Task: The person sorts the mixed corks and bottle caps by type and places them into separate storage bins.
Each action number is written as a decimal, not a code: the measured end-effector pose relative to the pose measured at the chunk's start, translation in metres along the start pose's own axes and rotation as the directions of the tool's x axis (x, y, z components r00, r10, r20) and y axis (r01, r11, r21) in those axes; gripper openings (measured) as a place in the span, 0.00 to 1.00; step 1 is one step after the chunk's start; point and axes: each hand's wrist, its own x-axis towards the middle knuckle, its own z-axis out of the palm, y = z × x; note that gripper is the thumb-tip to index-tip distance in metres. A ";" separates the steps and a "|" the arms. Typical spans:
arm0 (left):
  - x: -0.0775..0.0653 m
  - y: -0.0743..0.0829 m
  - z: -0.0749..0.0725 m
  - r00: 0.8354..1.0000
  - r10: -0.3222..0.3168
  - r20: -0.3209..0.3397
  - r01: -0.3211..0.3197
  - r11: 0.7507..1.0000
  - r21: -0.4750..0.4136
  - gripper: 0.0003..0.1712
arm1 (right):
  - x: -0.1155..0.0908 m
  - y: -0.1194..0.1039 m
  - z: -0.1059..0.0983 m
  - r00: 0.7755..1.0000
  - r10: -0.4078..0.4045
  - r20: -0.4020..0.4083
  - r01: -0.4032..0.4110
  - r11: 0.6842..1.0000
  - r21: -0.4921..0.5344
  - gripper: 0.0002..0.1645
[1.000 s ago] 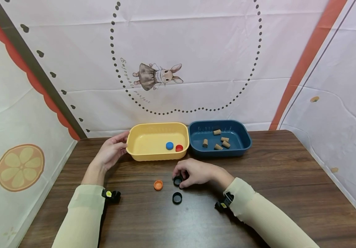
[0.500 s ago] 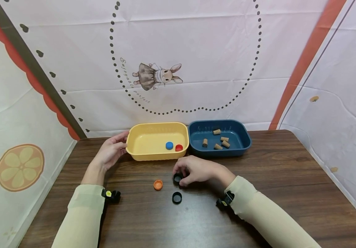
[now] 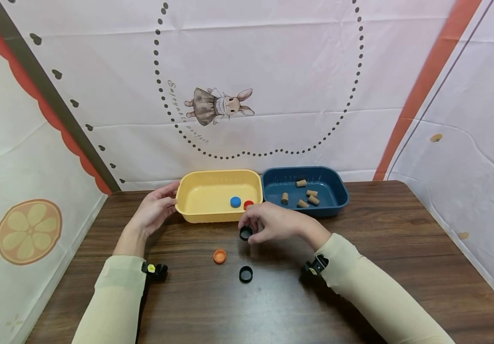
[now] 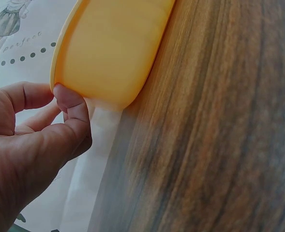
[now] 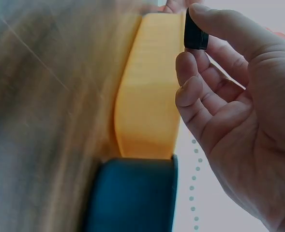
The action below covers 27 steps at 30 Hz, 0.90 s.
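Note:
My right hand (image 3: 274, 222) pinches a black bottle cap (image 3: 245, 233) between thumb and fingers, raised over the table just in front of the yellow tray (image 3: 195, 218). In the right wrist view the same black cap (image 5: 195, 31) shows side-on at the fingertips. My left hand (image 3: 154, 210) grips the yellow tray's left end; the left wrist view shows thumb and fingers at its rim (image 4: 55, 63). A blue cap (image 3: 235, 202) and a partly hidden red cap (image 3: 248, 204) lie inside this tray. An orange cap (image 3: 219, 256) and another black cap (image 3: 245, 274) lie on the table.
A dark blue tray (image 3: 337, 203) adjoins the yellow one on the right, with several corks (image 3: 313, 200) in it. Behind both trays hangs a printed cloth (image 3: 294, 95) along the wooden table's (image 3: 380, 248) back edge.
My right hand has lifted the black cap off the table and moved it toward the yellow tray, now partly covering the red cap. My left hand has stayed at the tray.

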 end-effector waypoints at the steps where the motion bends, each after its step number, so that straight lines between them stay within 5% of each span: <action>1: 0.000 0.000 0.000 1.000 0.000 0.000 0.000 1.000 0.001 0.36 | 0.000 -0.001 -0.002 1.000 0.003 -0.008 -0.003 1.000 -0.006 0.19; 13: 0.000 -0.001 0.000 1.000 0.003 -0.002 -0.003 1.000 0.011 0.36 | 0.016 0.000 -0.031 0.999 -0.028 -0.047 0.025 0.997 -0.069 0.22; 27: 0.001 -0.001 -0.002 1.000 -0.006 -0.006 0.007 1.000 0.012 0.37 | 0.043 0.010 -0.053 0.985 0.031 -0.167 -0.046 0.996 -0.082 0.22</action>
